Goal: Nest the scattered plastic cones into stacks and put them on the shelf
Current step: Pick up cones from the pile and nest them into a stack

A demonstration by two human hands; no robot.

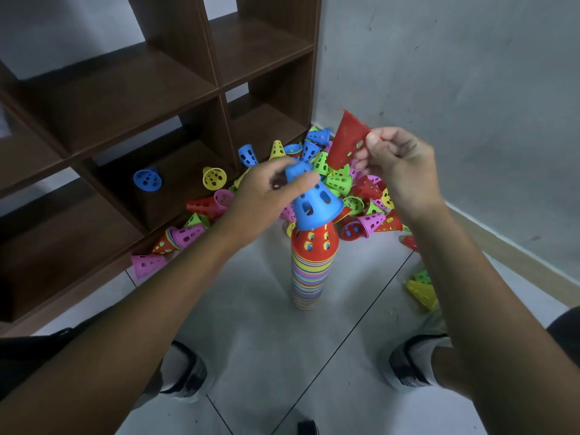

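Landmark: the nested stack on the tiled floor. Left of it and behind stood the dark wood-grain shelf, with one blue and one yellow cone in a low compartment. Behind the stack, a loose pile of cones in the wall corner. All were thin moulded plastic, tapered, punched with oval holes; I judged them light, slightly flexible, best taken near the narrow top or the rim. Left hand gripped the narrow end of a blue cone tilted just over the stack's top. Right hand pinched a red cone by its rim, above and behind the stack.
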